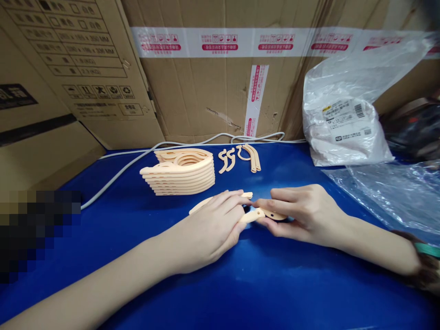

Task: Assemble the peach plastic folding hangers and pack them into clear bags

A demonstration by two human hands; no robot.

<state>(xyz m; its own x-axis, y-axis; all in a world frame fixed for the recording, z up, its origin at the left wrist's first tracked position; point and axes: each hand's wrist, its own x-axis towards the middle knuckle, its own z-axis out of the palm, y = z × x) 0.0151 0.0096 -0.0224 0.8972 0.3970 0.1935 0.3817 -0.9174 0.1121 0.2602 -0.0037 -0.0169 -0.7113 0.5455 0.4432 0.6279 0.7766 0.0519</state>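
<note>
My left hand (209, 227) and my right hand (302, 213) meet over a peach plastic hanger piece (256, 214) lying on the blue table (240, 284). Both hands pinch it, fingertips touching at the middle. The left fingers cover one arm of the piece, whose end shows at the left (199, 207). The right fingers hold the end with small holes. Behind the hands stands a stack of several peach hangers (182, 173). Loose peach hooks (227, 159) and curved arms (253, 156) lie further back.
Cardboard boxes (213, 82) wall the back and left. A white cable (137, 158) runs along the table's far edge. A white plastic bag with a label (343, 119) sits at the back right, with a clear plastic bag (392, 192) in front of it.
</note>
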